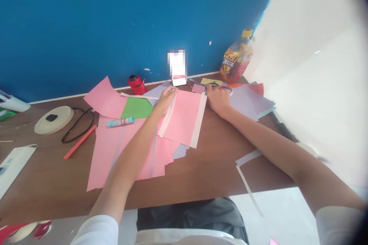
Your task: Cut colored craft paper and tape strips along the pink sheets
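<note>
My left hand (166, 99) is closed on the top left corner of a pink sheet of paper (184, 116), which has pale strips along its left and right edges. The sheet is held slanted over other papers. To its right, my right hand (217, 99) is closed around scissors (228, 89); a dark, looped handle shows beside the fingers, and the hand hides part of them. Under my left forearm lie pink sheets (100, 157) with thin bluish lines. A light blue glue stick (120, 122) rests on them, near a green sheet (136, 108).
Behind stand a red spool (137, 85), a lit phone (177, 67) and a drink bottle (237, 57). Purple sheets (247, 99) lie at right. At left are a tape roll (61, 119), black cord (66, 136) and red strip (80, 142). Paper strips (248, 189) hang over the front edge.
</note>
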A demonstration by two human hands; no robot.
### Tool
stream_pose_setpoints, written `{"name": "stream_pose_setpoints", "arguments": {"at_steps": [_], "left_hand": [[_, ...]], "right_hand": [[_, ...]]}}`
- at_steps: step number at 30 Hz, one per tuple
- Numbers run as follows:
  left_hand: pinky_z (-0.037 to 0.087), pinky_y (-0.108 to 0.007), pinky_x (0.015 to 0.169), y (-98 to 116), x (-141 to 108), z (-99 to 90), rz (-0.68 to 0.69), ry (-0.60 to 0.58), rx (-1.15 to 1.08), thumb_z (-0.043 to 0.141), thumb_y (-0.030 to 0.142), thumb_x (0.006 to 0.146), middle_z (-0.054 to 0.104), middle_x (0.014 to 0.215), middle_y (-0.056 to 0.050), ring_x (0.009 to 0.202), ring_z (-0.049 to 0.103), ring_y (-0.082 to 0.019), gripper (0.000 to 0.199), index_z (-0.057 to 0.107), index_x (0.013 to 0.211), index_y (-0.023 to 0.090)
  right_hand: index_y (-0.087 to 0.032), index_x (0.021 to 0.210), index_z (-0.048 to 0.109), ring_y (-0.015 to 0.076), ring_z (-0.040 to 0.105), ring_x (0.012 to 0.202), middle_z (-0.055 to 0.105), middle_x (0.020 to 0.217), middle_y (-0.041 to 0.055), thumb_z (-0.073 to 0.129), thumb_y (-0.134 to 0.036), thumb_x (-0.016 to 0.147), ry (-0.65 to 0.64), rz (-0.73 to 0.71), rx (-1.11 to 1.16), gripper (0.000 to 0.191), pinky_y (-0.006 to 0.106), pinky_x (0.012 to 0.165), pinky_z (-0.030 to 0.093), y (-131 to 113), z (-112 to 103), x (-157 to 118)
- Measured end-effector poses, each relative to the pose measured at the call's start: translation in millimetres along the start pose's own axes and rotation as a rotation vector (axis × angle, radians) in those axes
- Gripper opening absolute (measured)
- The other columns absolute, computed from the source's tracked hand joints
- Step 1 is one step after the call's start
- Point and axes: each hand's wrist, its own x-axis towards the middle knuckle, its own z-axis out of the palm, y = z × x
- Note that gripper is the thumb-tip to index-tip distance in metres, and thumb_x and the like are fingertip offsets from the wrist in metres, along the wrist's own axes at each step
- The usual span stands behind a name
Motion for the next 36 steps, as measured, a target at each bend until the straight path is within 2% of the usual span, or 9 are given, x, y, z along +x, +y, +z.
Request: {"name": "stream_pose_setpoints", "arguments": {"at_steps": [3, 7, 13, 17, 19, 22, 28, 34, 36], "left_hand": [[0.046, -0.025, 0.070, -3.7, 0.3, -0.4, 0.018, 0.063, 0.043, 0.068, 0.045, 0.079, 0.059, 0.076, 0.002, 0.076, 0.060, -0.015, 0.029, 0.057, 0.092, 0.021], [0.046, -0.025, 0.073, -4.4, -1.7, 0.7, 0.013, 0.081, 0.104, 0.065, 0.046, 0.080, 0.060, 0.081, 0.002, 0.078, 0.059, -0.015, 0.029, 0.056, 0.094, 0.022], [0.046, -0.024, 0.070, -4.9, -1.3, -1.1, 0.008, 0.098, 0.067, 0.065, 0.044, 0.079, 0.057, 0.076, 0.003, 0.072, 0.056, -0.013, 0.027, 0.055, 0.091, 0.022], [0.045, -0.024, 0.065, -3.4, -1.3, -0.8, -0.010, 0.071, -0.072, 0.072, 0.041, 0.074, 0.057, 0.070, 0.004, 0.064, 0.056, -0.011, 0.029, 0.056, 0.085, 0.020], [0.045, -0.025, 0.064, -1.5, -2.2, 0.1, -0.044, 0.043, -0.109, 0.077, 0.040, 0.070, 0.058, 0.070, 0.004, 0.063, 0.056, -0.012, 0.033, 0.056, 0.084, 0.019], [0.045, -0.025, 0.067, 1.7, -3.7, 1.0, -0.075, -0.008, -0.094, 0.080, 0.041, 0.067, 0.061, 0.074, 0.003, 0.066, 0.057, -0.012, 0.036, 0.058, 0.085, 0.018], [0.043, -0.025, 0.073, 3.5, -3.4, 0.4, -0.023, -0.096, 0.058, 0.074, 0.044, 0.076, 0.065, 0.086, -0.001, 0.078, 0.058, -0.013, 0.034, 0.066, 0.095, 0.016], [0.045, -0.027, 0.079, 2.9, -3.1, 0.4, 0.001, -0.168, 0.181, 0.068, 0.045, 0.084, 0.068, 0.094, -0.004, 0.086, 0.062, -0.016, 0.036, 0.066, 0.106, 0.017], [0.045, -0.028, 0.077, 2.5, -3.0, 0.3, -0.005, -0.188, 0.212, 0.068, 0.044, 0.084, 0.068, 0.091, -0.004, 0.084, 0.062, -0.016, 0.034, 0.066, 0.105, 0.017]], "right_hand": [[-0.007, 0.119, 0.057, 0.0321, 0.067, 0.085, 0.072, 0.095, 0.0234, 0.032, -0.009, 0.091, 0.009, -0.029, 0.000, 0.038, 0.036, 0.065, 0.033, 2.4, 2.5, 2.1], [-0.007, 0.116, 0.059, 0.0316, 0.066, 0.086, 0.071, 0.095, 0.0209, 0.035, -0.012, 0.092, 0.042, -0.025, 0.039, 0.035, 0.037, 0.069, 0.035, 3.9, 5.1, 2.0], [-0.012, 0.112, 0.065, 0.0325, 0.058, 0.104, 0.065, 0.113, 0.0200, 0.039, -0.020, 0.093, 0.234, -0.067, 0.156, 0.033, 0.039, 0.080, 0.038, 8.2, 15.8, 2.7], [-0.017, 0.105, 0.067, 0.0299, 0.057, 0.100, 0.067, 0.107, 0.0145, 0.038, -0.012, 0.089, 0.387, -0.066, 0.382, 0.034, 0.040, 0.082, 0.040, 11.3, 22.3, 8.4], [-0.018, 0.102, 0.067, 0.0283, 0.058, 0.096, 0.069, 0.103, 0.0127, 0.036, -0.011, 0.088, 0.418, -0.077, 0.482, 0.035, 0.040, 0.082, 0.041, 14.3, 22.7, 13.0], [-0.018, 0.100, 0.069, 0.0297, 0.057, 0.097, 0.069, 0.102, 0.0132, 0.039, -0.015, 0.088, 0.376, -0.064, 0.441, 0.033, 0.041, 0.082, 0.040, 22.8, 20.8, 20.5], [-0.019, 0.098, 0.073, 0.0321, 0.056, 0.103, 0.067, 0.104, 0.0146, 0.048, -0.023, 0.086, 0.166, -0.062, 0.222, 0.028, 0.043, 0.084, 0.039, 39.9, 12.8, 30.9], [-0.016, 0.081, 0.075, 0.0329, 0.058, 0.101, 0.067, 0.098, 0.0173, 0.044, -0.040, 0.093, 0.130, -0.083, 0.202, 0.041, 0.042, 0.080, 0.044, 46.6, 3.6, 34.6], [-0.016, 0.075, 0.074, 0.0329, 0.060, 0.095, 0.067, 0.094, 0.0179, 0.050, -0.038, 0.090, 0.085, -0.074, 0.176, 0.035, 0.041, 0.075, 0.044, 49.7, 0.6, 34.8]]}}
